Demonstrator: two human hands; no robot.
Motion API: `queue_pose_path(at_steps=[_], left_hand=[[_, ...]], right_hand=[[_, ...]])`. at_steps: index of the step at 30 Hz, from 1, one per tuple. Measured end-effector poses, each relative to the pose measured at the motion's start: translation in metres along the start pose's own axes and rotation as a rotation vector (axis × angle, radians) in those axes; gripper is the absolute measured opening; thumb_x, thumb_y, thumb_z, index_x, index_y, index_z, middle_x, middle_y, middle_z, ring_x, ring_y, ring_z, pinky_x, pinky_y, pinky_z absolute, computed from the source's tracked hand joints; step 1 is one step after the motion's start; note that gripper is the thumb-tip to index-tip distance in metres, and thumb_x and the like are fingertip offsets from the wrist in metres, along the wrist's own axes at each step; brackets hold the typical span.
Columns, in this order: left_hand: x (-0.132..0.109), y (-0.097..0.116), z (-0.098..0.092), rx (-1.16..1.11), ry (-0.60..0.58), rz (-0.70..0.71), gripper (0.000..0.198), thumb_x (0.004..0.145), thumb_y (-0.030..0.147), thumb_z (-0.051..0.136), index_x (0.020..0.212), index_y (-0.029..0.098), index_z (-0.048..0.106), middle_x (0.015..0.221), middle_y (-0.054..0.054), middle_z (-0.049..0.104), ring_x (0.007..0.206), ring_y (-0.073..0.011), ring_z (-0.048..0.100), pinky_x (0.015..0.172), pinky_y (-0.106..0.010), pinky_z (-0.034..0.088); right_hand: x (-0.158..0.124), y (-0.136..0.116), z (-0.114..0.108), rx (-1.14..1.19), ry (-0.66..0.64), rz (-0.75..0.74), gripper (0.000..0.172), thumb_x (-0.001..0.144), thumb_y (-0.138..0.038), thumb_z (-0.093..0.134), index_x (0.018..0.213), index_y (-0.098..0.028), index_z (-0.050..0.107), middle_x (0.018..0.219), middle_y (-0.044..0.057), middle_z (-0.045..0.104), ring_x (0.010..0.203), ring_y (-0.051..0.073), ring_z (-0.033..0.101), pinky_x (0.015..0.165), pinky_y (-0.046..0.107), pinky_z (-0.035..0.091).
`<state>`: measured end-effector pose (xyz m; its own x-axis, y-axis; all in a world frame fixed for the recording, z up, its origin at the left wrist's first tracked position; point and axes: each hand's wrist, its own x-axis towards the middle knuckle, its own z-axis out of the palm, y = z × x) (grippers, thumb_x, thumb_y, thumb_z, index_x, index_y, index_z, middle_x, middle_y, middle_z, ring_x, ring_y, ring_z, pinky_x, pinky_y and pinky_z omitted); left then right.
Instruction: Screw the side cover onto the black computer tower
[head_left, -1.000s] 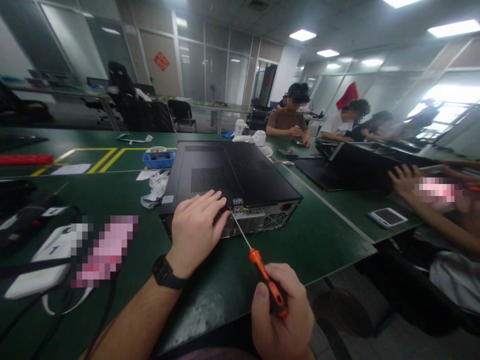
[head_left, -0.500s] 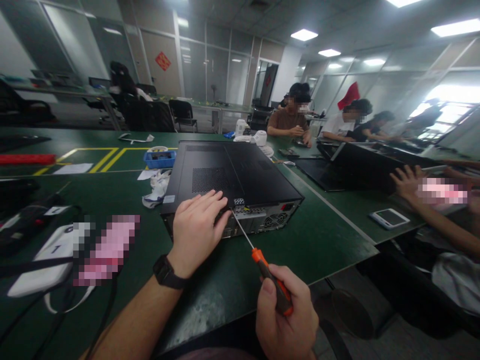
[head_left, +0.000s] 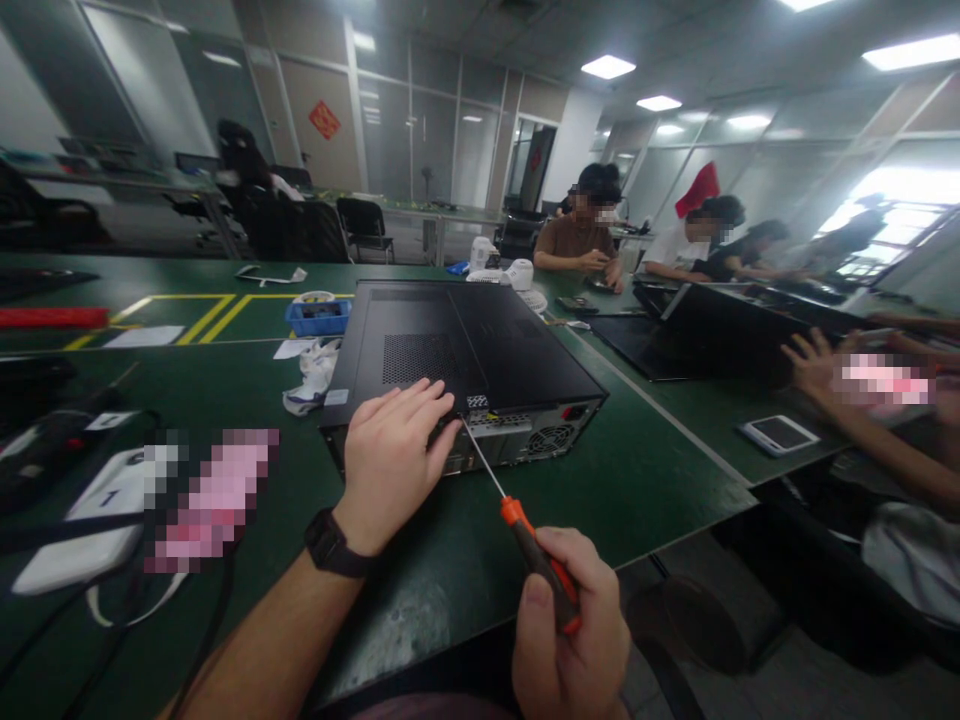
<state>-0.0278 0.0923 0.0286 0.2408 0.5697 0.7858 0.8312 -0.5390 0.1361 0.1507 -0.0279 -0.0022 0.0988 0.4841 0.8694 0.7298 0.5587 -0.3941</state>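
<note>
A black desktop computer case (head_left: 420,310) lies flat on the green table, its rear panel with ports and a fan grille facing me. My left hand (head_left: 397,445) rests over the case's near edge, fingers stretched on the top cover and thumb bent down toward the rear panel. In my right hand (head_left: 574,620) is an orange and dark-grey screwdriver (head_left: 525,525), gripped by its handle. Its thin shaft points up and left, with the tip at the rear edge close to my left thumb. Whether the tip sits in a screw is too small to tell.
Left of the case are a blue bin (head_left: 319,318), white gloves (head_left: 311,375) and a white device (head_left: 97,530) with cables. A phone-like device (head_left: 780,434) lies on the right, near another person's hand (head_left: 821,365). A second open case (head_left: 750,330) stands behind it.
The screwdriver handle and my right hand have shifted very slightly, with the tip staying at the same spot. My left hand keeps its place on the case.
</note>
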Motion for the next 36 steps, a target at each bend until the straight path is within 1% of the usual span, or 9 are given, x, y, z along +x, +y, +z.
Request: queue_pose_path(at_steps=[3,5,11,17,23,26,29,33,36], left_hand=[[-0.001,-0.001,0.001,0.005,0.005,0.01,0.021,0.1,0.028,0.064,0.118,0.022,0.073,0.133,-0.008,0.076,0.126,-0.0279,0.072,0.105,-0.049,0.052],[-0.001,-0.001,0.001,0.011,0.011,0.013,0.021,0.1,0.028,0.064,0.117,0.021,0.073,0.132,-0.008,0.077,0.126,-0.0277,0.072,0.105,-0.049,0.052],[0.0,-0.001,0.001,0.01,0.01,0.013,0.02,0.101,0.029,0.063,0.117,0.022,0.073,0.132,-0.009,0.077,0.125,-0.0274,0.072,0.105,-0.048,0.052],[-0.001,-0.002,0.001,-0.001,0.004,0.003,0.022,0.1,0.029,0.064,0.119,0.023,0.074,0.134,-0.009,0.076,0.127,-0.0282,0.071,0.105,-0.051,0.052],[0.001,0.0,0.0,-0.003,-0.004,-0.004,0.022,0.1,0.029,0.064,0.118,0.024,0.075,0.134,-0.009,0.076,0.126,-0.0288,0.071,0.105,-0.05,0.053],[0.001,0.0,0.0,0.004,-0.002,0.001,0.022,0.1,0.029,0.064,0.118,0.022,0.074,0.133,-0.009,0.076,0.126,-0.0287,0.071,0.104,-0.05,0.053],[0.0,0.0,0.0,0.005,0.003,0.005,0.021,0.1,0.029,0.064,0.117,0.022,0.074,0.133,-0.009,0.076,0.125,-0.0286,0.072,0.104,-0.05,0.053],[0.0,0.0,0.001,0.007,0.01,0.008,0.02,0.1,0.028,0.064,0.117,0.022,0.073,0.132,-0.009,0.077,0.124,-0.0281,0.072,0.105,-0.049,0.052],[0.0,0.0,0.001,0.011,0.009,0.011,0.02,0.1,0.028,0.064,0.117,0.022,0.073,0.132,-0.009,0.077,0.125,-0.0277,0.072,0.105,-0.049,0.052]], right_hand=[[0.003,0.0,0.002,-0.004,0.035,-0.04,0.025,0.092,-0.013,0.056,0.117,-0.015,0.059,0.097,0.008,0.069,0.091,0.017,0.071,0.078,0.03,0.064],[0.002,0.0,0.001,-0.033,0.039,-0.045,0.025,0.093,-0.012,0.056,0.117,-0.016,0.06,0.096,0.008,0.07,0.09,0.018,0.072,0.077,0.031,0.064],[-0.005,0.003,-0.003,-0.094,-0.005,0.046,0.019,0.103,-0.023,0.051,0.117,-0.018,0.062,0.091,0.006,0.073,0.073,0.017,0.073,0.066,0.029,0.063],[-0.001,-0.001,-0.001,-0.031,0.031,-0.026,0.022,0.095,-0.017,0.057,0.116,-0.017,0.06,0.094,0.008,0.071,0.087,0.02,0.074,0.074,0.033,0.065],[-0.009,0.004,-0.002,-0.074,-0.009,0.083,0.018,0.101,-0.022,0.055,0.116,-0.018,0.063,0.091,0.004,0.073,0.07,0.014,0.073,0.062,0.025,0.061],[-0.006,0.002,-0.002,-0.065,-0.003,0.039,0.021,0.099,-0.025,0.056,0.118,-0.017,0.062,0.094,0.007,0.073,0.078,0.018,0.074,0.067,0.029,0.064],[-0.002,-0.001,0.0,-0.048,0.02,0.006,0.021,0.096,-0.019,0.058,0.117,-0.017,0.061,0.094,0.007,0.072,0.083,0.019,0.074,0.07,0.03,0.064],[-0.004,0.0,0.0,-0.087,0.019,0.059,0.018,0.098,-0.02,0.059,0.116,-0.018,0.062,0.089,0.004,0.072,0.071,0.015,0.072,0.063,0.026,0.061],[-0.005,0.001,0.0,-0.091,-0.001,0.059,0.02,0.099,-0.023,0.057,0.118,-0.018,0.062,0.091,0.005,0.072,0.072,0.015,0.072,0.064,0.026,0.061]])
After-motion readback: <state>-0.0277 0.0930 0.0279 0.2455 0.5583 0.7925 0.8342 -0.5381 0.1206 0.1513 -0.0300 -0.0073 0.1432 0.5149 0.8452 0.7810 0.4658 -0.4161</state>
